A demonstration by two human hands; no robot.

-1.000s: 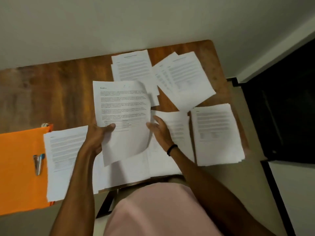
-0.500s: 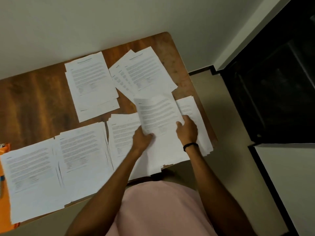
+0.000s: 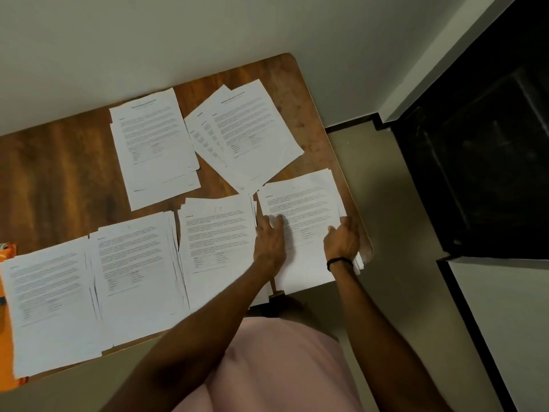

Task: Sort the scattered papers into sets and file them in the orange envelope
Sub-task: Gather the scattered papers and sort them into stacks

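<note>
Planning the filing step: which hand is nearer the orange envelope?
Left. The left hand presses the left side of the rightmost stack, far right of the envelope; the right hand grips that stack's right edge, even farther.

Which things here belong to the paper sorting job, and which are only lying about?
Job: six paper stacks, among them the near-right stack pressed by the left hand and gripped by the right hand; orange envelope.
Lying about: black wristband; dark unit beside the wooden table.
</note>
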